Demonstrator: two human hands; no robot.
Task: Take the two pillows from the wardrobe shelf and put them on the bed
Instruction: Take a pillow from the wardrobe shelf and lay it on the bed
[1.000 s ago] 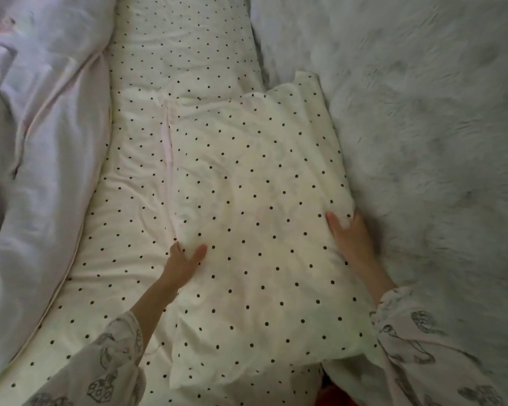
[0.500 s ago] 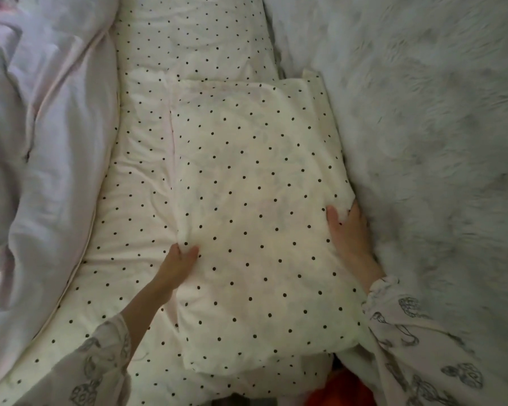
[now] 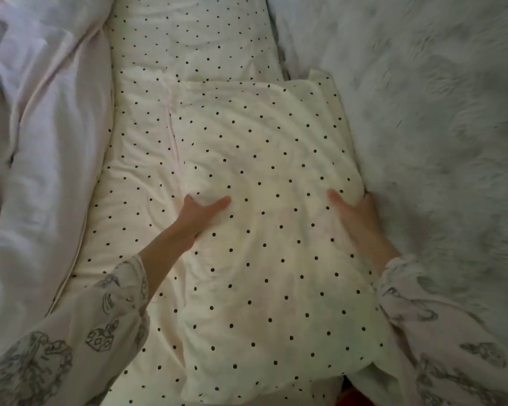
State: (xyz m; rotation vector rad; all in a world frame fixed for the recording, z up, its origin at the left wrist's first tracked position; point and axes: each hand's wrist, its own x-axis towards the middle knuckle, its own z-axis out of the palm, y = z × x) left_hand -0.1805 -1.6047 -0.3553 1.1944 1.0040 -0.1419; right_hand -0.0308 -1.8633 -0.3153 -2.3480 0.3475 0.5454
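Gripping one dotted pillow (image 3: pixel 270 218): left hand (image 3: pixel 198 213), right hand (image 3: pixel 357 218).

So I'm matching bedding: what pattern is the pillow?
Cream with small dark polka dots, on the pillow; head view.

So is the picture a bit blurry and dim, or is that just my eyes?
Head view: the light is dim and soft, with no glare and only faint shadows in the folds of the dotted pillow. The right hand is smeared by motion blur; the left hand is a little sharper. The fluffy blanket looks hazy. Only one view, so nothing to compare.
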